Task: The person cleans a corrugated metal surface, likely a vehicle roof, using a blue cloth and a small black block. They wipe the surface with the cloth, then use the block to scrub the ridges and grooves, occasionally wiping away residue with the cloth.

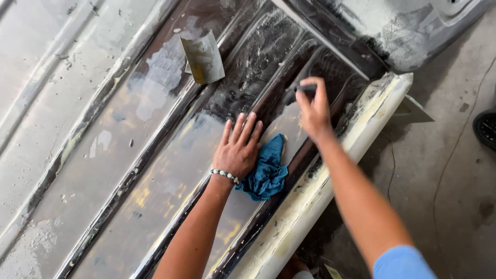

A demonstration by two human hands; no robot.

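Note:
My left hand [238,146] lies flat, fingers spread, on a ribbed, worn metal panel [129,139], with a beaded bracelet at the wrist. Its heel rests on a crumpled blue rag [267,173] on the panel. My right hand [313,109] reaches further up the panel and pinches a small dark flat tool [302,89], pressed against a dark sanded patch between two ribs.
A wide putty spreader [203,56] smeared with filler lies on the panel above my hands. The panel's pale, filler-caked edge [330,170] runs diagonally to the right. Beyond it lies grey concrete floor [449,170], with a dark wheel [486,129] at the right border.

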